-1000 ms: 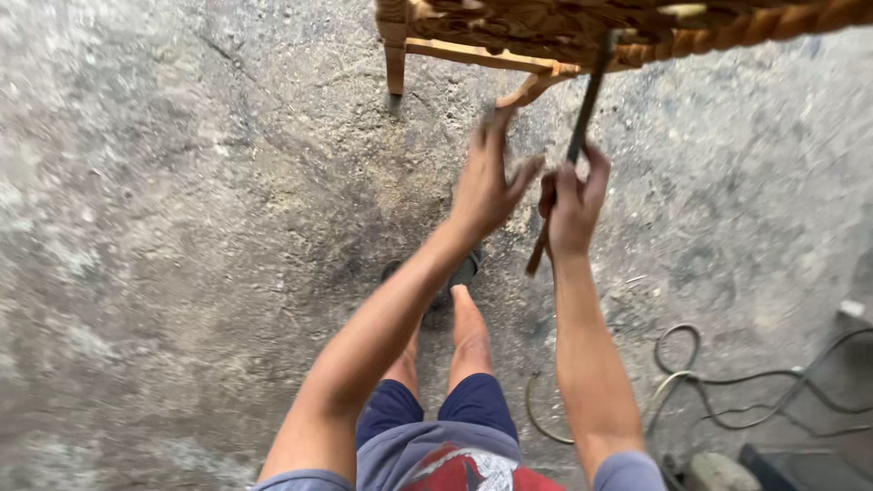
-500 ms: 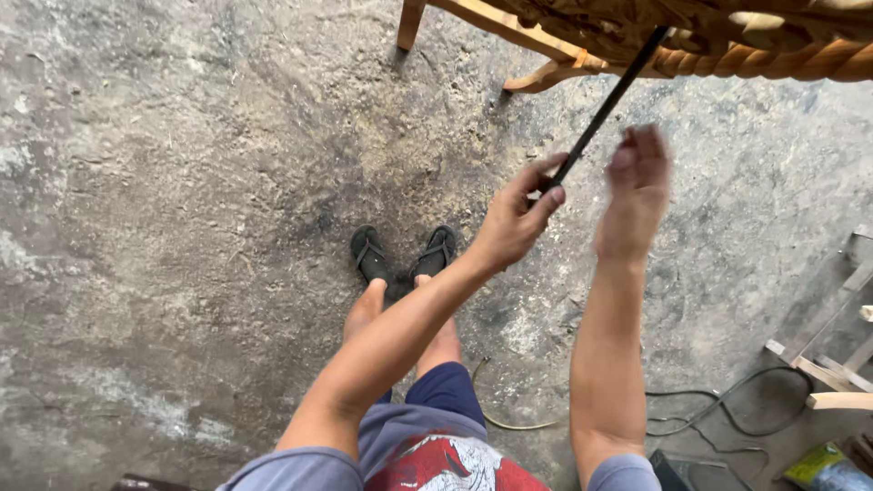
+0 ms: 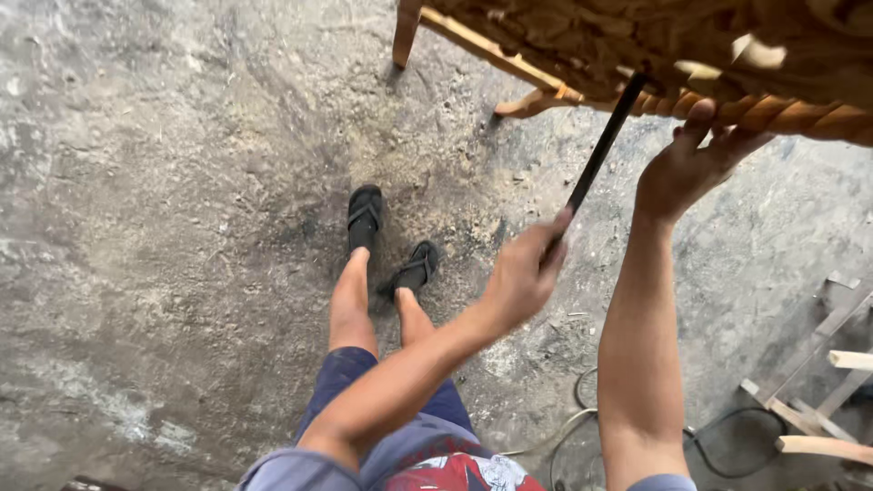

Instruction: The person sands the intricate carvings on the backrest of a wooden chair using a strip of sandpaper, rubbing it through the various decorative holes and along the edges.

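My left hand (image 3: 523, 273) is closed around the lower end of a long thin black rod (image 3: 600, 150). The rod slants up to the right and its top end meets the underside of a carved wooden furniture piece (image 3: 637, 45) at the top of the view. My right hand (image 3: 687, 164) reaches up and presses its fingers against the twisted rope-like wooden rim (image 3: 782, 114) of that piece, just right of the rod. My legs and two black sandals (image 3: 364, 218) stand on the concrete floor below.
A wooden leg (image 3: 406, 32) of the furniture stands on the rough grey concrete floor (image 3: 164, 209). Black cables (image 3: 727, 445) coil on the floor at lower right. Loose wooden sticks and frame parts (image 3: 818, 400) lie at the right edge.
The view has moved closer to the furniture. My left hand has slid down the rod and lower in view, while my right hand has risen from the rod to the wooden rim.
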